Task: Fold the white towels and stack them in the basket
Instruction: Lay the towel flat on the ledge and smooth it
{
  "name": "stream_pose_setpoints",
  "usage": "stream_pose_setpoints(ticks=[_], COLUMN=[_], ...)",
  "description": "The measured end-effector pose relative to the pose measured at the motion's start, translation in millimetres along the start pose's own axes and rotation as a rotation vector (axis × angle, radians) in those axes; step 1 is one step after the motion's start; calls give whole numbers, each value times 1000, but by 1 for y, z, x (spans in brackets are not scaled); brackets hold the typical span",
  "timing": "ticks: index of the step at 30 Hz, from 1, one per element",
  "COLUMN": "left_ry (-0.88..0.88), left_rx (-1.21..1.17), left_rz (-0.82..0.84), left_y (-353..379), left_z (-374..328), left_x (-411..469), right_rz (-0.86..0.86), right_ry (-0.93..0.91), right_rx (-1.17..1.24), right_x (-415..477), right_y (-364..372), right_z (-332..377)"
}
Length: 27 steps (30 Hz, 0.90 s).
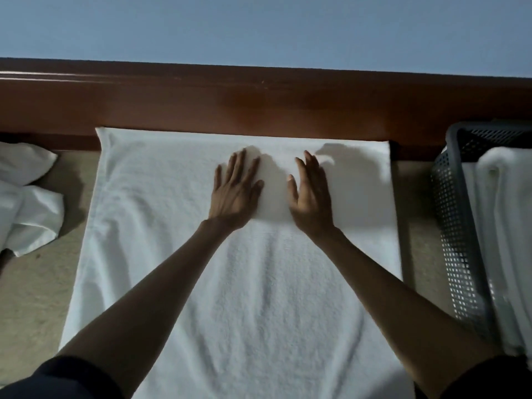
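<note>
White towel [236, 298] lies flat on the beige surface [31, 283], its far edge against a brown wooden rail [259, 105] below a blue-grey wall [259, 27]; its long axis runs from you to the rail. Terry nap, faint creases. Your left hand [234, 191] and right hand [312, 197] rest on it, fingers straight.

**Hemmed in at the far edge and on the right**

I see a brown wooden rail [259, 105] walling off the far side, tight against the spread towel [230, 283]. On my right, the grey perforated basket [457, 226] stands just beside the towel, with only a narrow beige strip [417, 226] between. On my left, wider open surface runs to the crumpled white cloths [28, 203]. The flat towel lies low, passable overhead.
</note>
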<state>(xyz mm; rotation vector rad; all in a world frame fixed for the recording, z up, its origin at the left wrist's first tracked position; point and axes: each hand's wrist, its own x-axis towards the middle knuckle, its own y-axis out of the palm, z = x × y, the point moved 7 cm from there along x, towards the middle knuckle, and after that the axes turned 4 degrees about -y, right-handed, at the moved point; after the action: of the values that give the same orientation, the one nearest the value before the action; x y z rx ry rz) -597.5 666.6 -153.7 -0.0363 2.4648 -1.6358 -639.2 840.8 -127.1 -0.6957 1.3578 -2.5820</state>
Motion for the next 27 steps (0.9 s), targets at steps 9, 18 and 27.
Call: stream_pose_setpoints(ticks=[9,18,27], left_ry=[-46,-150,-84], left_rx=[121,125,-48], left_rz=[4,-25,-36], left_y=[-45,-103,-57], left_z=[134,244,157], left_x=[-57,-20,-164], right_rz=[96,173,174], right_ry=[44,37,121], right_rx=[-109,-247,-211], right_x=[2,2,-51], right_y=[72,73,80], right_z=[74,74,149])
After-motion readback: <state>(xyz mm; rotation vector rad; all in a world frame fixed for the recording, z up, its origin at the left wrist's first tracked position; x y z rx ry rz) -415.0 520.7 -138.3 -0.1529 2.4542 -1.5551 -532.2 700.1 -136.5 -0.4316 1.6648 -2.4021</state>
